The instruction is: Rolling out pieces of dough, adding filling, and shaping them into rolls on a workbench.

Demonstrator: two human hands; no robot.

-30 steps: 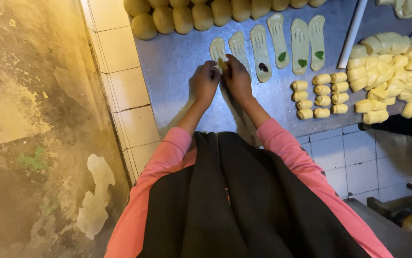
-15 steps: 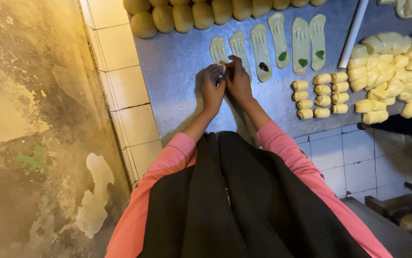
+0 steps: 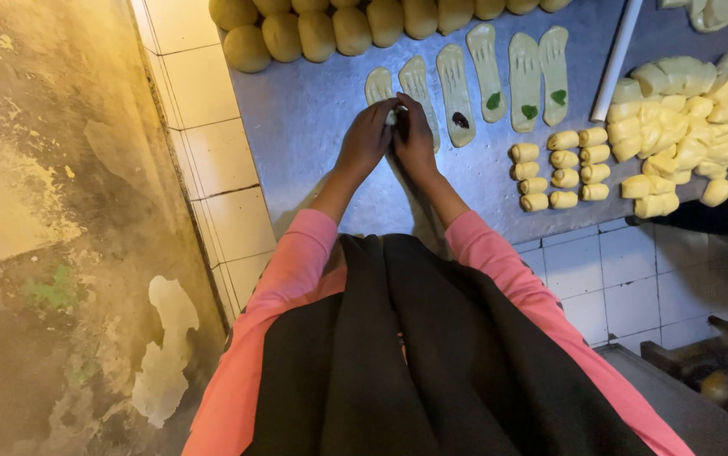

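The person's left hand [image 3: 365,139] and right hand [image 3: 415,135] are pressed together over the metal bench [image 3: 313,127], fingertips pinched on the near end of a flattened dough strip [image 3: 379,84], which lies just at 12 o'clock of the hands. A small pale bit of it shows between the fingers; how much is already rolled is hidden under them.

The likely trouble is the strip itself: it looks soft and thin, with slits cut along it, so a pull that is too hard could tear it at a slit, and an uneven roll could leave a lopsided piece. A second strip [image 3: 417,84] lies touching or nearly touching it at the right hand's 12 o'clock, and a knuckle sliding sideways could drag or dent it.

Further toward 2 o'clock lie more strips, one with a dark filling [image 3: 460,120] and three with green filling [image 3: 530,111]; a sleeve reaching across could smear those. A row of round dough balls [image 3: 330,32] sits at 12 o'clock along the far edge, well apart. At 3 o'clock stand small finished rolls [image 3: 554,169] in two columns, then a loose heap of dough pieces [image 3: 693,127] and a white rod [image 3: 617,59]. Nothing stands between the hands and the strip.
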